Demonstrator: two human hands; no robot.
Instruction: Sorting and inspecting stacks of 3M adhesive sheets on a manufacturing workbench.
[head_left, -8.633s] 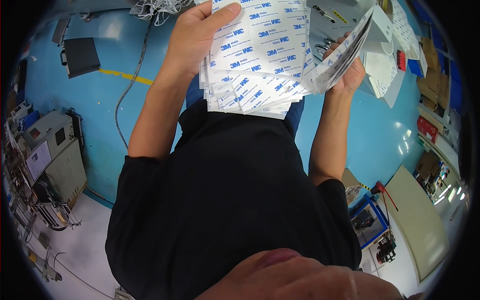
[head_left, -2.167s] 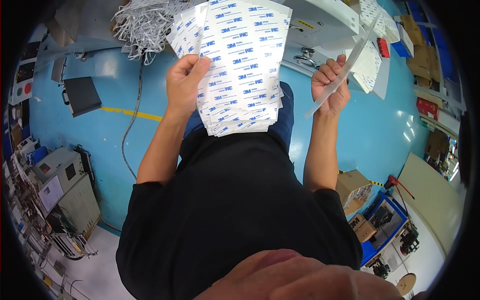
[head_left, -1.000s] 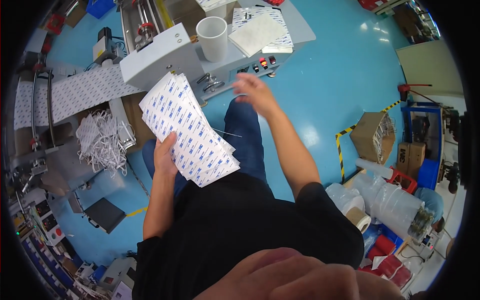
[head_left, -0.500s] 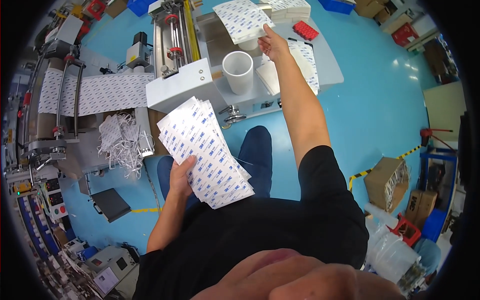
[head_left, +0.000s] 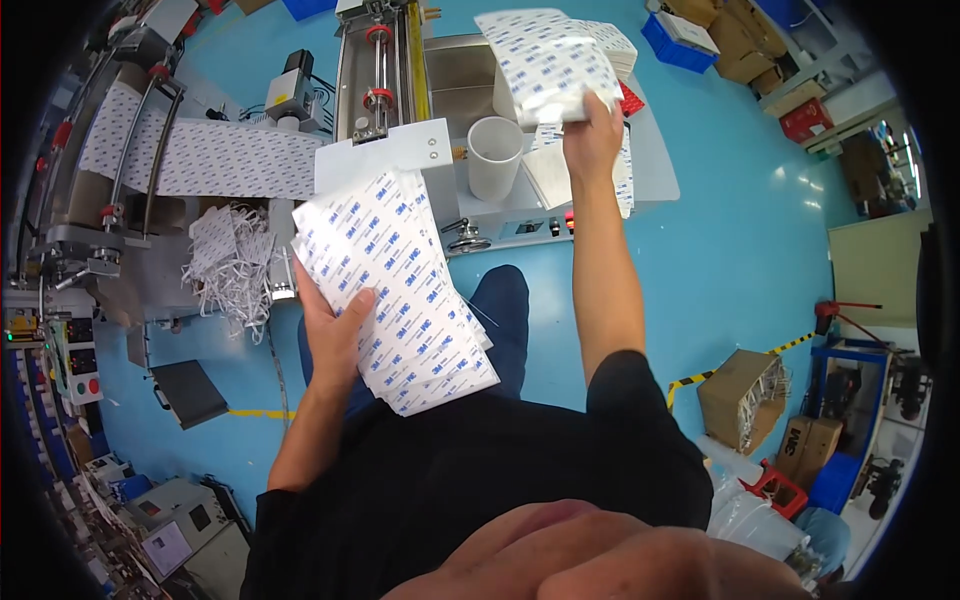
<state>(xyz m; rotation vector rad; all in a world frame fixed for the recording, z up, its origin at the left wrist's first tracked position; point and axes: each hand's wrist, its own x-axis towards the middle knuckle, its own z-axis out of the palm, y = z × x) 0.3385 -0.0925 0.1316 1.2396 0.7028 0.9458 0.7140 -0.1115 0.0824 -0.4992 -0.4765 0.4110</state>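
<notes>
While our left hand (head_left: 332,335) grasps a thick stack (head_left: 390,285) of printed white sheets, thumb on top and the other fingers mostly hidden, we hold it tilted above our legs (head_left: 505,315). Our right hand (head_left: 592,145) pinches the near right corner of a second bundle (head_left: 550,55); because this part is blurred, we cannot tell if the bundle is completely lifted.

Nearer to us than the bundle, a pale pad (head_left: 543,178) lies on the table (head_left: 655,170), and to its left a white cup (head_left: 494,165) stands upright, apart from both hands. Behind the bundle we see another pile (head_left: 618,45), partly covered.

Farther left are the machine (head_left: 385,150), a printed strip (head_left: 240,155) and a heap of trimmings (head_left: 235,255).

As we judge, many sheets are already separate and gathered. What is left is this: stack and bundle remain apart, the stack's edges are uneven, and the strip lies in one length.
</notes>
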